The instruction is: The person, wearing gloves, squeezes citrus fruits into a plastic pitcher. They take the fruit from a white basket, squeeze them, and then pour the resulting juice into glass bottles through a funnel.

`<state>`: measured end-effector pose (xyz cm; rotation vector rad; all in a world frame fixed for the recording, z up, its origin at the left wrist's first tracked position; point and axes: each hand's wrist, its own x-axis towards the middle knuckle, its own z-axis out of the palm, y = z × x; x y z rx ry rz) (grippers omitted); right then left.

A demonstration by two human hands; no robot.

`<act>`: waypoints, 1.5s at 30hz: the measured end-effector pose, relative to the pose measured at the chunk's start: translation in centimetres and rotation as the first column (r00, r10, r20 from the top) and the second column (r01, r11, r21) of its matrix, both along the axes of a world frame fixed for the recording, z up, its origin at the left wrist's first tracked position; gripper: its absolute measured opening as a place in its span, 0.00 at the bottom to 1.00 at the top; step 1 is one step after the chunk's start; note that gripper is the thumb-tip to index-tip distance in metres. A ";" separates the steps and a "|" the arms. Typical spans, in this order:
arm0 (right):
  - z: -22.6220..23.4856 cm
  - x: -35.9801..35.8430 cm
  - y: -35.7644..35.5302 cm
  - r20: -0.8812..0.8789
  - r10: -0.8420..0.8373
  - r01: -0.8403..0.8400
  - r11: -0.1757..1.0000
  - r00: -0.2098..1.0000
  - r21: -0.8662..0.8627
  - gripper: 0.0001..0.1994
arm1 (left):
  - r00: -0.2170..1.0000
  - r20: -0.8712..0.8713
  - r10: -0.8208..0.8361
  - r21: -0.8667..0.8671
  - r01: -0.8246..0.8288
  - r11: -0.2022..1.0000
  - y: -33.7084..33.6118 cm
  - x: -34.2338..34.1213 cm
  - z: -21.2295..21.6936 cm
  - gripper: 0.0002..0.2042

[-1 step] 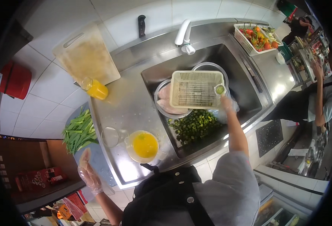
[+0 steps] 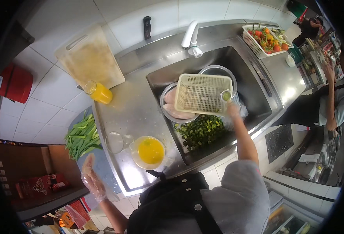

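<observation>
My right hand (image 2: 233, 110) is over the right end of a cream plastic basket (image 2: 184, 82) in the sink, closed on a small white-rimmed round cup-like thing (image 2: 226, 96) with green inside. Clear plastic (image 2: 240, 112) lies around and beside this hand. Under the basket are two metal bowls; the left bowl (image 2: 165, 113) holds pale pink meat (image 2: 178, 112). A heap of halved small green citrus (image 2: 203, 132) covers the sink floor nearest me. My left hand (image 2: 94, 182), in a clear plastic glove, is held out left of the counter, fingers stretched and nothing in it.
On the steel counter stand a jug of yellow liquid (image 2: 151, 152), an empty glass (image 2: 114, 142) and a jar of orange-yellow liquid (image 2: 101, 93). A cutting board (image 2: 90, 62) leans behind. Knives, a faucet (image 2: 190, 37), a tomato basket (image 2: 263, 43) and green stalks (image 2: 82, 136) surround the sink.
My right hand and the round cup-like thing have shifted slightly toward me and left. The basket has slid a touch left. My left hand stays where it was.
</observation>
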<state>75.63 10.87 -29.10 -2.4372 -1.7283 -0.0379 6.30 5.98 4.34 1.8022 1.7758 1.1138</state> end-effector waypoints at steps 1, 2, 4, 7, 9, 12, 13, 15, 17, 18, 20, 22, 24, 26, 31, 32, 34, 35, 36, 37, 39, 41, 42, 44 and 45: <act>-0.3 -0.8 -1.4 0.104 0.063 -0.052 0.993 0.993 -0.103 0.17 | 1.000 0.009 -0.015 0.007 0.015 1.000 0.6 0.3 -0.3 0.33; 0.7 -5.0 -0.6 -0.009 0.106 -0.104 0.943 0.994 -0.315 0.15 | 1.000 -0.022 0.002 0.015 -0.002 1.000 0.2 0.1 0.0 0.32; 2.4 -11.4 -2.1 -0.139 0.178 -0.215 0.920 0.974 -0.327 0.13 | 1.000 0.017 0.006 0.031 -0.007 0.999 -0.1 -0.3 -0.1 0.31; 7.0 -19.0 -3.7 -0.423 0.162 -0.314 0.894 0.892 -0.320 0.14 | 0.998 0.058 -0.006 0.031 0.004 1.000 0.5 0.2 -0.3 0.29; 7.6 -20.4 -5.3 -0.567 0.402 -0.576 0.801 0.719 -0.162 0.18 | 0.998 0.062 -0.013 0.022 0.012 1.000 0.8 0.6 0.0 0.28; 12.3 -23.4 -5.2 -0.800 -0.524 -0.292 0.845 -0.293 -0.448 0.16 | 0.998 -0.058 0.022 0.016 -0.021 1.000 0.6 -0.1 0.3 0.29; 12.1 -23.3 -5.0 -0.800 -0.525 -0.290 0.845 -0.292 -0.449 0.16 | 0.997 -0.061 0.040 0.009 -0.039 0.999 0.6 -0.5 0.3 0.29; 11.6 -22.8 -4.3 -0.883 -0.409 -0.355 0.880 -0.230 -0.315 0.17 | 0.996 -0.062 0.057 0.002 -0.057 0.998 0.4 -1.2 -0.1 0.30; 10.9 -20.5 -3.7 -0.994 -0.105 -0.401 0.910 0.029 -0.108 0.17 | 0.997 -0.007 0.071 0.027 -0.071 0.997 0.2 -1.8 -0.8 0.30; 10.5 -19.3 -3.4 -0.939 0.230 -0.492 0.867 0.254 0.079 0.18 | 0.997 -0.004 0.071 0.022 -0.070 0.997 0.4 -1.7 -0.9 0.30; 19.0 -21.1 0.2 -0.951 -0.306 -0.126 0.943 0.042 -0.309 0.17 | 0.996 -0.011 0.090 -0.012 -0.090 0.996 -1.0 -2.8 -0.6 0.25; 16.0 -16.0 0.8 -0.932 -0.248 0.034 0.968 0.264 -0.248 0.17 | 0.996 0.032 0.081 -0.002 -0.081 0.997 -0.2 -1.6 -0.9 0.25; 14.2 -12.2 2.0 -0.947 -0.151 0.114 0.986 0.282 -0.123 0.18 | 0.993 0.051 0.111 0.009 -0.111 0.994 -0.2 -1.4 -0.9 0.25; 14.3 -9.1 3.5 -0.946 -0.136 0.198 0.977 0.294 -0.079 0.21 | 0.995 -0.057 0.084 0.023 -0.083 0.996 -0.2 -1.6 -0.4 0.26; 8.4 -1.6 7.9 -0.473 0.091 0.191 0.835 0.876 0.515 0.21 | 0.996 0.000 0.088 -0.039 -0.088 0.995 0.6 -1.4 -0.5 0.27; 8.5 -1.1 8.8 -0.370 -0.050 0.230 0.858 0.927 0.460 0.18 | 0.995 0.011 0.096 -0.044 -0.096 0.994 0.6 -1.4 -0.5 0.27; 9.1 -2.3 10.0 -0.265 -0.174 0.273 0.875 0.948 0.399 0.15 | 0.992 -0.041 0.116 -0.062 -0.118 0.991 0.7 -0.4 0.5 0.28; 11.1 -4.8 10.8 -0.311 -0.256 0.370 0.841 0.915 0.395 0.12 | 0.987 -0.090 0.136 -0.074 -0.143 0.987 0.4 -0.2 1.1 0.28; 12.6 -5.8 11.1 -0.344 -0.345 0.468 0.792 0.873 0.391 0.09 | 0.985 -0.096 0.140 -0.073 -0.147 0.986 0.5 -0.2 1.1 0.28; 10.6 -4.2 11.0 -0.139 -0.375 0.397 0.813 0.917 0.426 0.06 | 0.988 -0.090 0.124 -0.070 -0.131 0.989 0.8 -0.4 0.7 0.28; 8.0 -2.5 10.2 -0.164 -0.412 0.443 0.844 0.896 0.302 0.06 | 0.990 -0.085 0.110 -0.067 -0.116 0.991 1.2 -0.3 0.4 0.29; 7.0 -1.4 10.7 -0.248 -0.455 0.502 0.847 0.855 0.177 0.05 | 0.994 -0.107 0.033 -0.081 -0.041 0.996 1.5 0.0 0.7 0.27; 6.9 -1.7 10.9 -0.254 -0.450 0.498 0.850 0.856 0.170 0.05 | 0.993 -0.115 0.039 -0.083 -0.048 0.995 1.4 0.1 1.0 0.27; 6.8 -2.3 11.3 -0.313 -0.426 0.501 0.838 0.849 0.218 0.04 | 0.985 -0.136 0.105 -0.126 -0.122 0.985 1.2 0.5 1.7 0.27; 6.4 -2.0 11.7 -0.276 -0.422 0.494 0.817 0.864 0.297 0.04 | 0.986 -0.134 0.102 -0.125 -0.119 0.985 1.3 0.4 1.5 0.27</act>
